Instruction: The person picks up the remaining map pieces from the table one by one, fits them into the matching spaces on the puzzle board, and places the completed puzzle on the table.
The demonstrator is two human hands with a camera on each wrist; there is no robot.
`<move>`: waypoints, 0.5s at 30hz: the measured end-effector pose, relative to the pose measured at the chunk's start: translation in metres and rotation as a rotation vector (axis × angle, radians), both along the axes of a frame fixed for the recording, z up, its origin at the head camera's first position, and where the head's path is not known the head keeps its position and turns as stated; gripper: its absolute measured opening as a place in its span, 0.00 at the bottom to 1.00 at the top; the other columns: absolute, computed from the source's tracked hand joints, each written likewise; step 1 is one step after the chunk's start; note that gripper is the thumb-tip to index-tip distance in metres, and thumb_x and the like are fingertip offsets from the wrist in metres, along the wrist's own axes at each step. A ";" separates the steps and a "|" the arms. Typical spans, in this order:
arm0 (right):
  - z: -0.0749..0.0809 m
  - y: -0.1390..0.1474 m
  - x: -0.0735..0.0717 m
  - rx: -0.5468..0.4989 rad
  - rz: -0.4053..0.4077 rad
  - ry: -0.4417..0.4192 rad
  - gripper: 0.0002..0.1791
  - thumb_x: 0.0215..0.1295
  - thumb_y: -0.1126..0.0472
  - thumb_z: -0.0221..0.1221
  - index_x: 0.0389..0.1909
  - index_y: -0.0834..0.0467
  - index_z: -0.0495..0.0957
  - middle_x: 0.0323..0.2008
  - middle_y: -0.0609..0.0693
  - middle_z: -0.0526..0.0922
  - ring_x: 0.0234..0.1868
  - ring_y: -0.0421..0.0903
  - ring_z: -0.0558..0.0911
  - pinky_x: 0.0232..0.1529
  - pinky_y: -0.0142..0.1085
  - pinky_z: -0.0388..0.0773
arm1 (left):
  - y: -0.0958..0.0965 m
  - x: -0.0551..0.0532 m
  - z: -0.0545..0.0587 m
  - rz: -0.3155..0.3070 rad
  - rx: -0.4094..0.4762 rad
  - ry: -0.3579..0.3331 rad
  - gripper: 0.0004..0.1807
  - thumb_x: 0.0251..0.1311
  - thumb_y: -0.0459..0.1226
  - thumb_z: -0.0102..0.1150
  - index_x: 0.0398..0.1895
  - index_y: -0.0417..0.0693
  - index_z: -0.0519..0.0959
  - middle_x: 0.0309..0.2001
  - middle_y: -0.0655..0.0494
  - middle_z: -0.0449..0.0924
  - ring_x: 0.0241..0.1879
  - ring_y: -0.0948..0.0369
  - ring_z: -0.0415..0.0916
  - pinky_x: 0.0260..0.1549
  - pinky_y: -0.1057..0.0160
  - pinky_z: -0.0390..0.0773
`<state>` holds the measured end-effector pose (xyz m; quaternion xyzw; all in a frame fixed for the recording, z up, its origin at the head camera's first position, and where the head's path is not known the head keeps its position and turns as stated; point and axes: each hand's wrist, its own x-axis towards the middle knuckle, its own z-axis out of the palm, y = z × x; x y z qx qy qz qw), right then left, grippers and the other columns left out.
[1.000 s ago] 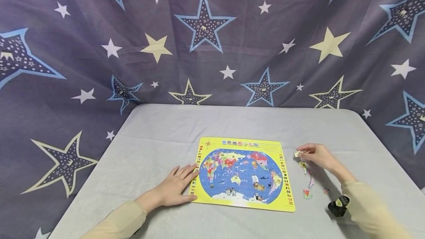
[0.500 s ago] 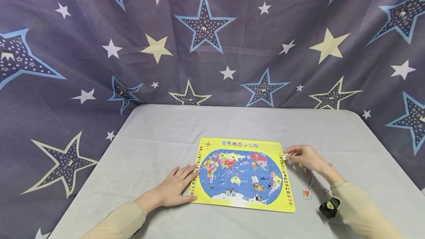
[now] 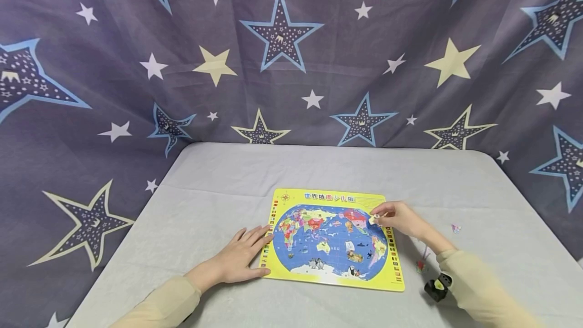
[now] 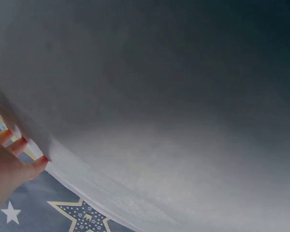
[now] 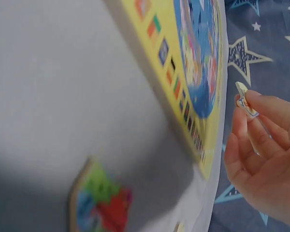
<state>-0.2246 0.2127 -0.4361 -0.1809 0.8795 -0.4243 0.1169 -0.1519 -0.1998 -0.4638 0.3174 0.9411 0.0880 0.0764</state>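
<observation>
A world-map puzzle board (image 3: 337, 283) with a yellow border lies on the table. My left hand (image 3: 239, 257) rests flat at its left edge, fingers spread, with fingertips on the border; the left wrist view shows only part of this hand (image 4: 14, 159). Over the board's upper right part, my right hand (image 3: 403, 219) pinches a small pale-yellow puzzle piece (image 3: 373, 220) between thumb and fingers. The right wrist view shows that piece (image 5: 245, 100) held on edge, above the blue oval of the map.
To the board's right lie loose puzzle pieces: a red and green one (image 3: 421, 267), a long purple one (image 3: 426, 252) partly behind the right arm, and a small pink one (image 3: 456, 228). The black wrist camera (image 3: 438, 287) hangs at the right sleeve. A star-patterned curtain (image 3: 291, 95) stands behind the table.
My right hand has moved left with the pale-yellow puzzle piece, from beside the loose pieces to over the board's upper right. My left hand has stayed in place.
</observation>
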 end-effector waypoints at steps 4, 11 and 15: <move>0.000 -0.010 0.002 -0.002 0.044 -0.002 0.11 0.54 0.68 0.57 0.39 0.66 0.78 0.32 0.54 0.78 0.29 0.47 0.77 0.29 0.34 0.76 | 0.000 0.000 -0.001 -0.005 0.001 0.015 0.43 0.53 0.65 0.38 0.67 0.50 0.54 0.68 0.53 0.46 0.66 0.53 0.44 0.59 0.45 0.46; 0.001 -0.028 0.005 -0.028 0.104 -0.029 0.11 0.55 0.70 0.55 0.40 0.67 0.78 0.35 0.57 0.80 0.31 0.46 0.79 0.33 0.33 0.77 | -0.001 0.000 -0.001 -0.010 0.006 0.013 0.43 0.53 0.65 0.38 0.67 0.50 0.54 0.68 0.53 0.45 0.66 0.53 0.44 0.59 0.45 0.46; 0.002 -0.038 0.007 -0.037 0.146 -0.035 0.11 0.55 0.71 0.54 0.40 0.65 0.79 0.37 0.58 0.80 0.31 0.46 0.79 0.33 0.36 0.77 | 0.000 0.000 0.000 -0.009 0.004 0.010 0.43 0.53 0.65 0.39 0.67 0.50 0.54 0.68 0.53 0.46 0.66 0.53 0.44 0.59 0.45 0.46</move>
